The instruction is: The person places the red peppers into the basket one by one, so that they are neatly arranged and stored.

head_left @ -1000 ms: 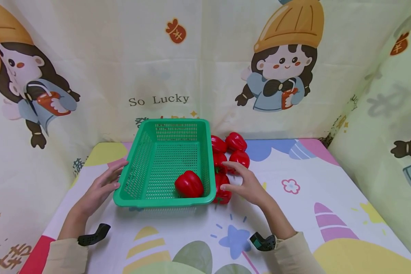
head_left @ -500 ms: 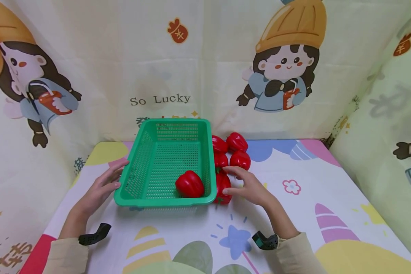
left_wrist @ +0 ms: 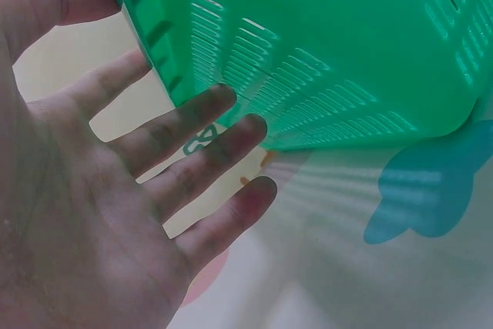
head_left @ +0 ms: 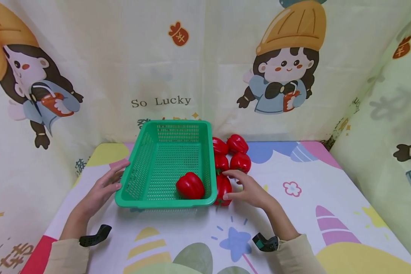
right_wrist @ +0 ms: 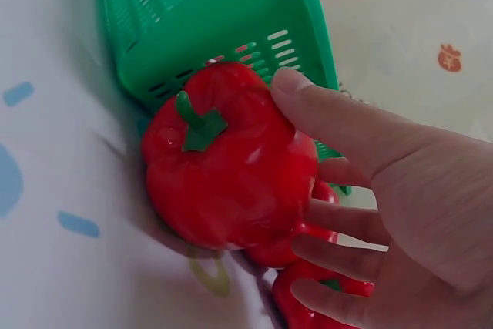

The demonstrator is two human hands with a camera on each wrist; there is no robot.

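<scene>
A green plastic basket (head_left: 172, 203) with slotted walls has one red bell pepper (head_left: 190, 185) in its near right corner. My left hand (head_left: 101, 190) is at the basket's left side, thumb and fingertips right at the rim; in the left wrist view its fingers are spread and fairly straight. Along the right wall, my right hand (head_left: 248, 190) is at the nearest outside bell pepper (right_wrist: 231, 167), which has a green stem. The right thumb overlaps that pepper's upper edge in the right wrist view, and the loosely bent fingers lie along its far side.
Several more red bell peppers, including a far one (head_left: 238, 144) and a middle one (head_left: 241, 162), lie bunched between the basket and the right hand's far side. A patterned cloth (head_left: 281, 213) covers the table, and a printed curtain (head_left: 219, 83) stands behind it.
My right hand has shifted slightly nearer me, its index finger dropping from the farther pepper to the nearest one. The left hand and the basket stay put; the head view shifts slightly.
</scene>
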